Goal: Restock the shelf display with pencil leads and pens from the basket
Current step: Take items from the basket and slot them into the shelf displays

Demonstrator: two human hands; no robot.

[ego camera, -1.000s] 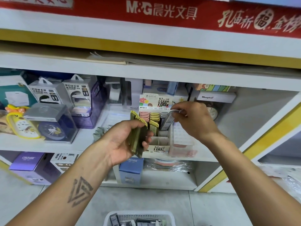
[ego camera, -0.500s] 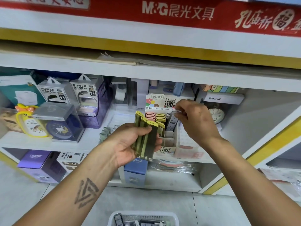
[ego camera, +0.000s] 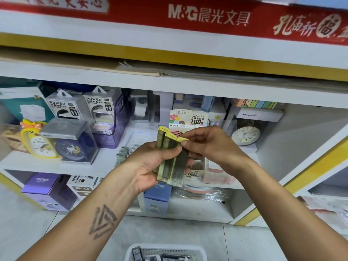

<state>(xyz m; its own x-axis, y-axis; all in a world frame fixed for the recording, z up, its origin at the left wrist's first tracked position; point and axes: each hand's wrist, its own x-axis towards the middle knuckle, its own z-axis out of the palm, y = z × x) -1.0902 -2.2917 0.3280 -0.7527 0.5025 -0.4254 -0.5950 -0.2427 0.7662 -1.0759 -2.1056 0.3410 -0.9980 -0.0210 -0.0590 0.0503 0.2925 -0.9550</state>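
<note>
Head view: left hand (ego camera: 150,166) grips a fan of lead cases (ego camera: 172,162). Right hand (ego camera: 211,146) pinches the rightmost case's yellow top, before the display box (ego camera: 189,119).

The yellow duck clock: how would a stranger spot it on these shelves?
Find the middle shelf and follow it to its far left end. The duck clock leans there beside a dark blue clock in a clear box; it alone is bright yellow and unboxed.

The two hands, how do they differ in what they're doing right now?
The left hand wraps its fingers round a whole stack of yellow-green lead cases, holding them upright; the right hand only pinches the top of the rightmost case with its fingertips. The left hand comes in from below the stack, the right hand from its right side. Both are raised in front of the lead display box.
</note>
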